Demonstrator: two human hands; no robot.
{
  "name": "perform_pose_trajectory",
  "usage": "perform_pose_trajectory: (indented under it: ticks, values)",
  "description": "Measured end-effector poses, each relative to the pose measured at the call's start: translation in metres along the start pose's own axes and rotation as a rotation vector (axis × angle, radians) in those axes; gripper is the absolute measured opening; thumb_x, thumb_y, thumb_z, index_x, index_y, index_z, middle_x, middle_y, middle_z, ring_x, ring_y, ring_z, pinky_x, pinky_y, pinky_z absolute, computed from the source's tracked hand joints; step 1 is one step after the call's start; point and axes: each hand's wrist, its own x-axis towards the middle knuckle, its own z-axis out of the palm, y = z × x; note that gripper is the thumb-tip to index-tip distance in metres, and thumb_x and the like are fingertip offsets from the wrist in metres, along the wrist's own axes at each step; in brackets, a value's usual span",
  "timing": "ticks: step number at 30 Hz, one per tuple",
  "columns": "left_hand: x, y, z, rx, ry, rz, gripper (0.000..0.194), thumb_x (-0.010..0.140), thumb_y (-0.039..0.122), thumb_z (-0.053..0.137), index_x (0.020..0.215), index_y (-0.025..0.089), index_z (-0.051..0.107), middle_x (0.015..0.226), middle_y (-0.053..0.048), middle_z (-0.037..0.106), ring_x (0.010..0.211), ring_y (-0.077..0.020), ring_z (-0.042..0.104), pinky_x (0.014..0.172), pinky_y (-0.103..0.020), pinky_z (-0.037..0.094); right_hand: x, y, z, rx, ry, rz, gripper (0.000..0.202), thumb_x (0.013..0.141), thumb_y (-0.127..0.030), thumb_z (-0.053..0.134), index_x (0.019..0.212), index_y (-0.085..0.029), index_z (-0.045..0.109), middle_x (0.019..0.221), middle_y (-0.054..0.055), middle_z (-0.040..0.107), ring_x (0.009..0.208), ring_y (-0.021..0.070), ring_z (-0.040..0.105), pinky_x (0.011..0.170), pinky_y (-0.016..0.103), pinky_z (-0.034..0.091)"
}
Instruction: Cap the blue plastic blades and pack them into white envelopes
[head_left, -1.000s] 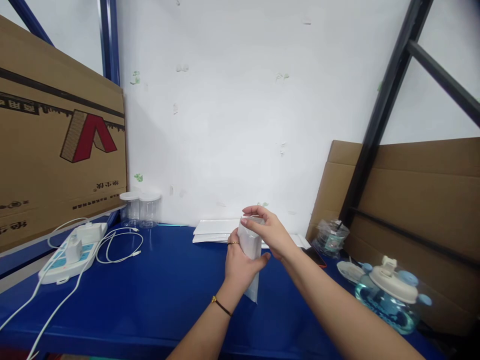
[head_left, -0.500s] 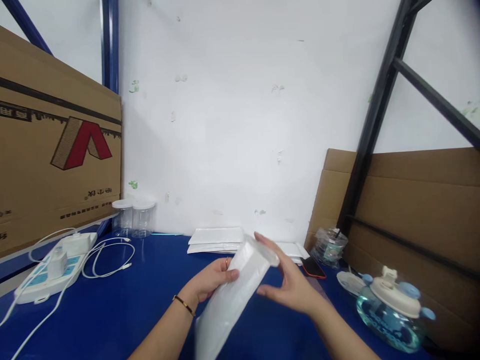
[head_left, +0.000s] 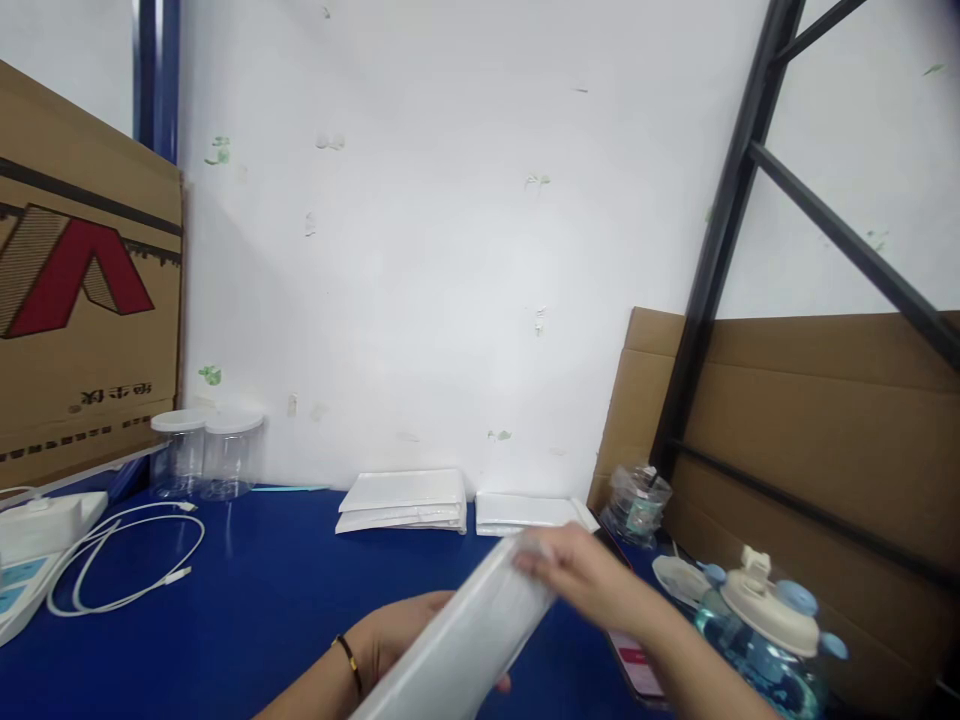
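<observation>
A long, glossy white plastic bag (head_left: 465, 640) slants across the lower middle, its near end cut off by the bottom edge. My right hand (head_left: 589, 578) is closed on the bag's upper end, thumb and fingers pinching the edge. My left hand (head_left: 401, 628) is behind and under the bag; one fingertip shows at its lower right edge, and the other fingers are hidden. Behind lie a stack of flat white packets (head_left: 405, 490) and a second, smaller white stack (head_left: 523, 510), both against the wall. What the bag contains, if anything, cannot be seen.
On the blue tabletop (head_left: 247, 600) are a white cable (head_left: 191, 525), a power strip (head_left: 30, 590) and clear jars (head_left: 232, 460) at left. At right are a blue-tinted water jug (head_left: 761, 640), a wrapped cup (head_left: 641, 508), a white lid (head_left: 677, 580) and a phone (head_left: 636, 660).
My right hand has closed on the bag's upper end, where its fingers were spread apart. The bag has tilted lower, now covering part of my left hand. The camera view has turned slightly right.
</observation>
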Motion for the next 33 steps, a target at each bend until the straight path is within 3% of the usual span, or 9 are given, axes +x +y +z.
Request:
perform_pose_trajectory:
  ticks: [3, 6, 9, 13, 19, 22, 24, 29, 33]
  values:
    - [0.008, -0.008, -0.022, 0.132, 0.235, 0.086, 0.055, 0.082, 0.058, 0.039, 0.098, 0.015, 0.069, 0.086, -0.009, 0.069, 0.078, -0.0245, 0.061, 0.06, -0.031, 0.05, 0.014, 0.066, -0.037, 0.264, 0.253, 0.235, 0.04, 0.082, -0.052, 0.054, 0.082, -0.013, 0.063, 0.076, 0.005, 0.069, 0.065, 0.0178, 0.061, 0.058, 0.024, 0.047]
    - [0.018, -0.025, -0.046, -0.321, 0.254, 0.034, 0.046, 0.085, 0.056, 0.042, 0.106, 0.02, 0.062, 0.097, -0.007, 0.064, 0.085, -0.0174, 0.062, 0.068, -0.026, 0.049, 0.027, 0.13, -0.062, 0.46, 0.416, 0.339, 0.044, 0.08, -0.053, 0.056, 0.098, -0.013, 0.062, 0.089, 0.011, 0.07, 0.074, 0.0219, 0.065, 0.068, 0.031, 0.051]
    - [0.023, -0.037, -0.06, -0.658, 0.311, 0.013, 0.044, 0.078, 0.057, 0.055, 0.101, 0.02, 0.061, 0.094, -0.005, 0.061, 0.081, -0.0144, 0.061, 0.065, -0.021, 0.047, 0.037, 0.181, -0.067, 0.159, 0.399, 0.551, 0.041, 0.087, -0.046, 0.044, 0.1, -0.011, 0.062, 0.092, 0.014, 0.07, 0.077, 0.023, 0.067, 0.071, 0.033, 0.052]
    - [0.024, -0.038, -0.063, -0.761, 0.367, -0.045, 0.047, 0.076, 0.056, 0.059, 0.102, 0.018, 0.059, 0.09, -0.004, 0.061, 0.077, -0.0144, 0.061, 0.06, -0.02, 0.045, 0.051, 0.217, -0.059, -0.09, 0.41, 0.686, 0.034, 0.084, -0.035, 0.046, 0.094, -0.007, 0.064, 0.09, 0.018, 0.07, 0.088, 0.0299, 0.065, 0.078, 0.042, 0.048]
    - [0.032, -0.041, -0.069, -0.904, 0.538, -0.052, 0.043, 0.075, 0.049, 0.064, 0.103, 0.018, 0.056, 0.086, -0.002, 0.063, 0.07, -0.0121, 0.062, 0.055, -0.019, 0.045, 0.092, 0.201, -0.02, -0.396, 0.468, 0.528, 0.046, 0.081, -0.034, 0.05, 0.122, -0.013, 0.051, 0.131, 0.018, 0.049, 0.124, 0.0317, 0.04, 0.102, 0.048, 0.028]
    - [0.033, -0.045, -0.072, -0.959, 0.58, -0.044, 0.04, 0.076, 0.046, 0.064, 0.103, 0.017, 0.055, 0.083, -0.002, 0.063, 0.069, -0.0123, 0.063, 0.055, -0.02, 0.046, 0.122, 0.17, 0.026, -0.518, 0.205, 0.085, 0.045, 0.082, -0.036, 0.05, 0.124, -0.018, 0.05, 0.128, 0.01, 0.053, 0.12, 0.0238, 0.046, 0.102, 0.039, 0.033]
    - [0.031, -0.044, -0.074, -0.991, 0.576, -0.031, 0.04, 0.077, 0.044, 0.064, 0.103, 0.016, 0.055, 0.084, -0.003, 0.064, 0.07, -0.0133, 0.064, 0.056, -0.02, 0.047, 0.142, 0.15, 0.056, -0.656, 0.085, -0.047, 0.057, 0.073, -0.029, 0.061, 0.127, -0.017, 0.048, 0.131, 0.011, 0.051, 0.124, 0.0265, 0.041, 0.104, 0.038, 0.031]
    - [0.021, -0.035, -0.077, -1.06, 0.588, 0.088, 0.05, 0.076, 0.045, 0.065, 0.114, 0.016, 0.048, 0.11, -0.012, 0.061, 0.096, -0.0194, 0.063, 0.074, -0.025, 0.051, 0.164, 0.117, 0.089, -0.81, 0.045, 0.055, 0.036, 0.083, -0.01, 0.04, 0.113, -0.017, 0.058, 0.104, 0.012, 0.068, 0.093, 0.0241, 0.064, 0.083, 0.035, 0.046]
    - [0.018, -0.027, -0.08, -1.069, 0.804, 0.273, 0.05, 0.078, 0.046, 0.063, 0.12, 0.026, 0.044, 0.126, -0.009, 0.053, 0.116, -0.0199, 0.053, 0.088, -0.03, 0.048, 0.125, 0.109, 0.084, -0.743, 0.083, -0.011, 0.04, 0.089, -0.016, 0.034, 0.125, -0.022, 0.05, 0.119, 0.009, 0.063, 0.097, 0.0239, 0.064, 0.08, 0.035, 0.05]
